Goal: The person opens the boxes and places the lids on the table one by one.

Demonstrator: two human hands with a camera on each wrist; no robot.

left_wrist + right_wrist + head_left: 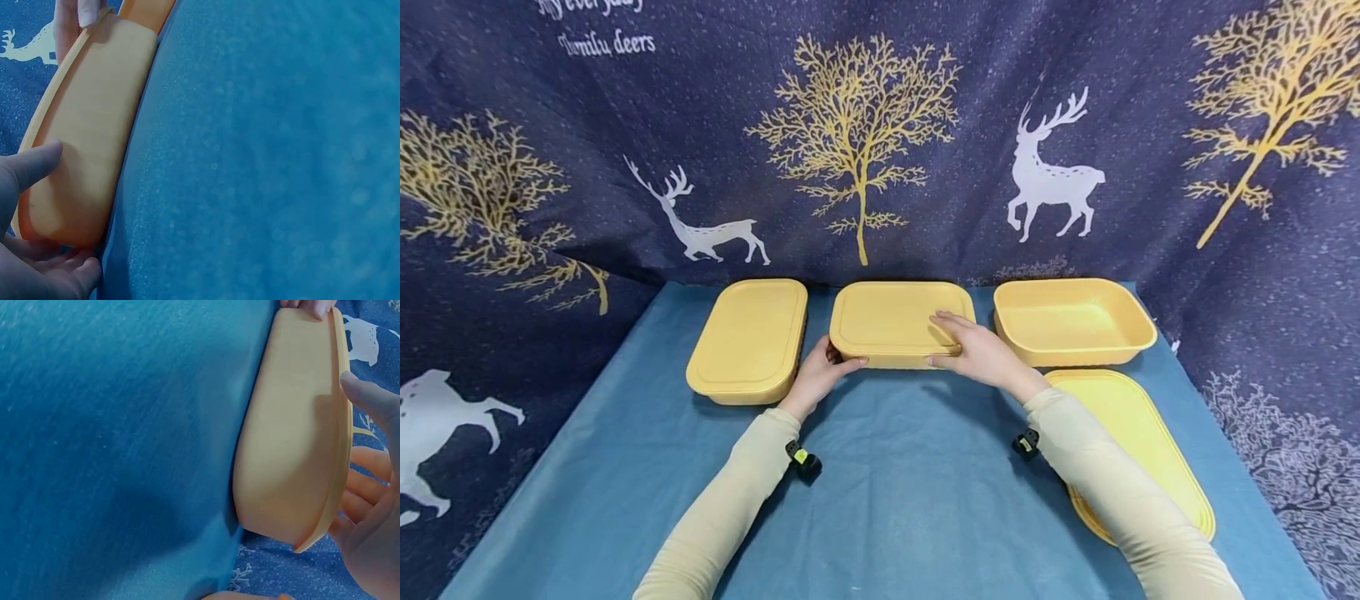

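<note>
At the middle of the table's far side is a yellow lidded food container (898,321), its lid on top. My left hand (823,375) grips its left front corner, thumb on the front wall and fingers round the left side. In the left wrist view, the thumb (40,164) lies on the container's wall (94,137). Over the right part of the lid, the fingers of my right hand (981,350) are spread and fairly straight. Its thumb (369,400) touches the lid's rim (340,425) at the front, in the right wrist view.
Left of the middle container stands another lidded yellow container (748,337). On the right sits an open yellow container (1075,321), with a loose yellow lid (1138,442) in front, partly under my right forearm. Behind the blue-covered table (880,500) hangs a patterned dark cloth (925,208).
</note>
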